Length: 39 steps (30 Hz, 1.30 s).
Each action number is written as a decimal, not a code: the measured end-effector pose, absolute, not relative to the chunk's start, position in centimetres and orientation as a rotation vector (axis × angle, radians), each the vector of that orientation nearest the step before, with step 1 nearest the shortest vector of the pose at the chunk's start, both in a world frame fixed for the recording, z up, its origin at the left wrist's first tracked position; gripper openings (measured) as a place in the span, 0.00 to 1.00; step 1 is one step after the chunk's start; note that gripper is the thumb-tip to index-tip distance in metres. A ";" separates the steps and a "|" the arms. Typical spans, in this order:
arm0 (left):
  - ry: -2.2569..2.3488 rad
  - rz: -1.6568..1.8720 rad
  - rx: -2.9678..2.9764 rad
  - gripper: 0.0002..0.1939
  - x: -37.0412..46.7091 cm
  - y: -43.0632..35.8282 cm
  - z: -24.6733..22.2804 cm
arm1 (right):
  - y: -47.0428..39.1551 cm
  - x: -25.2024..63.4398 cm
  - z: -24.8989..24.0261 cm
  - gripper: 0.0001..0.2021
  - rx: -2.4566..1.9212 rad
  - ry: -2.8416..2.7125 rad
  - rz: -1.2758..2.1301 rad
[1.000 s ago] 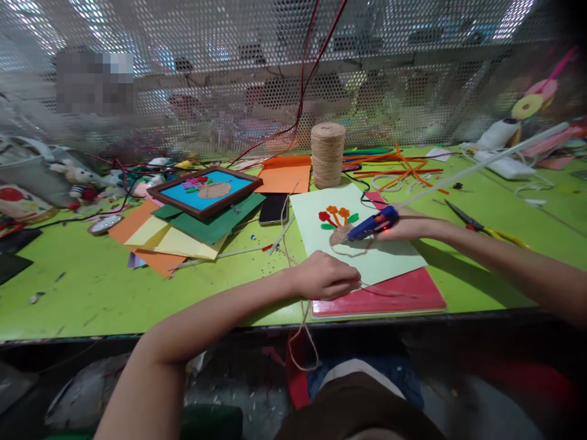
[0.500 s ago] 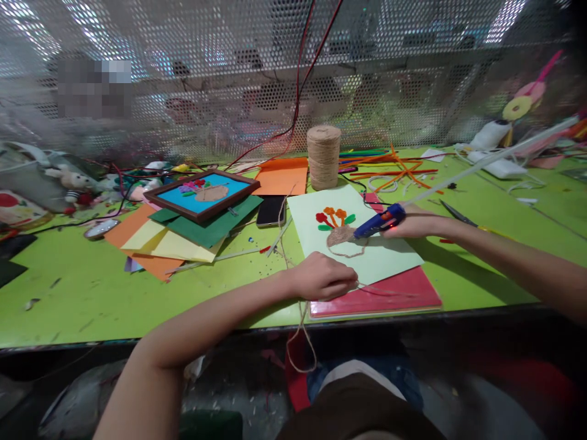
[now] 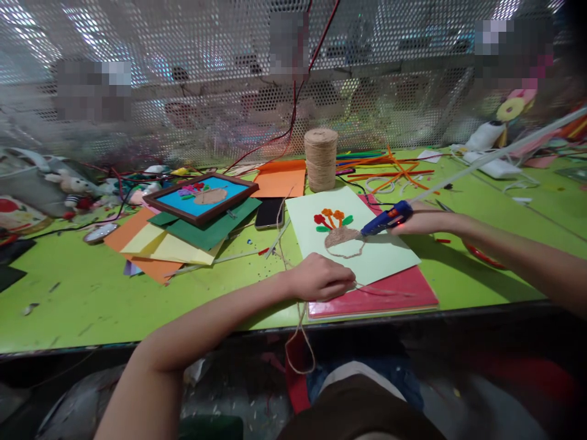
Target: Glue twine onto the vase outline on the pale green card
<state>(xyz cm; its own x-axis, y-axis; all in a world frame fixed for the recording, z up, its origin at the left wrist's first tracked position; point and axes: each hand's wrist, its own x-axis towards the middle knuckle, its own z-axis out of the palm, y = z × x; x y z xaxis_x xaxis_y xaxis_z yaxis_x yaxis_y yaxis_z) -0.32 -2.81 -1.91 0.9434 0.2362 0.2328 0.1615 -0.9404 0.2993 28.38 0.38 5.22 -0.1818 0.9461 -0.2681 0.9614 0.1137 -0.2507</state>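
Observation:
My right hand (image 3: 419, 221) is wrapped round a blue glue gun (image 3: 386, 219) with a long clear glue stick at its back. The nozzle points left, at the right end of a twine basket shape (image 3: 342, 238) on a pale green sheet (image 3: 389, 253). The basket's top is filled with twine and its lower part is only an outline. Red and orange fuzzy flowers (image 3: 327, 215) with green leaves stand above it. My left hand (image 3: 322, 277) lies closed at the sheet's near edge, on a strand of twine (image 3: 301, 354) that loops below the table edge.
Under the sheet lies a red folder (image 3: 385, 294). A twine spool (image 3: 320, 162) stands behind it. On the left are a framed flower picture (image 3: 202, 195), coloured papers (image 3: 160, 244) and a phone (image 3: 269, 214). Pipe cleaners (image 3: 398, 168) lie behind, and red-handled scissors (image 3: 483, 253) lie partly under my right arm.
My right hand has moved the glue gun slightly right, so its nozzle is now at the basket's right end. My left hand has stayed in place.

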 end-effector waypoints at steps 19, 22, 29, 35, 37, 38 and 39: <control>0.405 0.367 2.647 0.19 -0.2 -2.6 -1.8 | -1.1 34.7 4.9 0.11 2.032 2.364 -0.163; 0.458 0.380 2.473 0.19 -0.2 -2.2 -1.8 | -1.3 37.6 3.0 0.20 1.887 2.491 -0.183; 0.536 0.406 2.115 0.18 0.3 -1.0 -1.1 | -2.6 36.4 4.4 0.30 1.878 2.522 -0.162; 0.616 0.464 2.174 0.16 1.8 -0.3 0.0 | -4.8 27.6 6.8 0.30 1.692 2.944 -0.494; 0.614 0.544 2.161 0.16 2.4 -0.1 0.3 | -4.9 25.1 5.9 0.34 1.600 2.974 -0.654; 0.610 0.573 2.150 0.15 2.6 0.0 0.4 | -4.8 24.0 5.3 0.37 1.579 2.983 -0.734; 0.608 0.589 2.141 0.15 2.7 0.2 0.5 | -4.5 23.2 4.8 0.39 1.569 2.989 -0.810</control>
